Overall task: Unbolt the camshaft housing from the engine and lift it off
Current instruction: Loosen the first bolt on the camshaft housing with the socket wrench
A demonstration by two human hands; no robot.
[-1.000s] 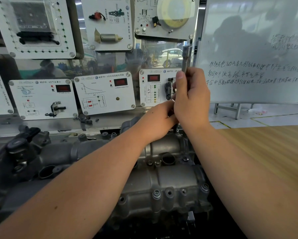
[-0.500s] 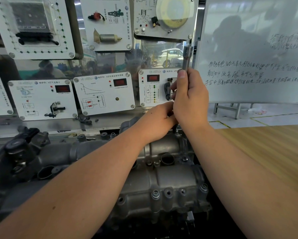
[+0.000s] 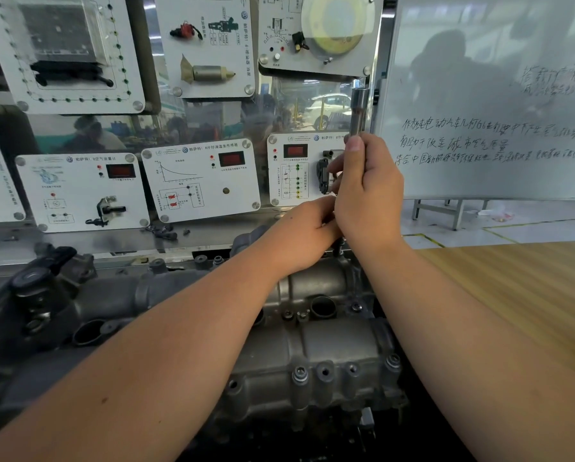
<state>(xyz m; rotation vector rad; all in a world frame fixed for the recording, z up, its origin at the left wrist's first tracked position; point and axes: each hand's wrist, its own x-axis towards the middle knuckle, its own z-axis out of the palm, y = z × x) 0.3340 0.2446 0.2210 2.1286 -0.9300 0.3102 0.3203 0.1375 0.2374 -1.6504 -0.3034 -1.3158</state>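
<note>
the camshaft housing (image 3: pixel 312 348) sits bolted on the engine (image 3: pixel 46 311), low in the middle of the view, and everything here lines up around its far edge. the right hand (image 3: pixel 367 195) is just above that far edge, fist wrapped round a metal tool handle (image 3: pixel 359 108) that stands nearly upright, thumb laid up along the shaft with the tip near where the bare metal pokes out of the fist. holding it vertical like that makes sense if the working end is down on a bolt at the back of the housing, but the lower end is hidden behind both hands so can't say for sure it's seated.

the left hand (image 3: pixel 304 235) is tucked right against the base of the right one, just over the housing's back edge, fingers curled inward. looks like it's steadying the bottom of the tool or the bolt, but what it's actually pinching can't be made out.

both forearms reach forward across the housing, the left one crossing it diagonally. several bolts (image 3: pixel 300 373) along the near edge of the housing look like they're in their bosses, so probably plenty of unbolting left before any lifting.
</note>
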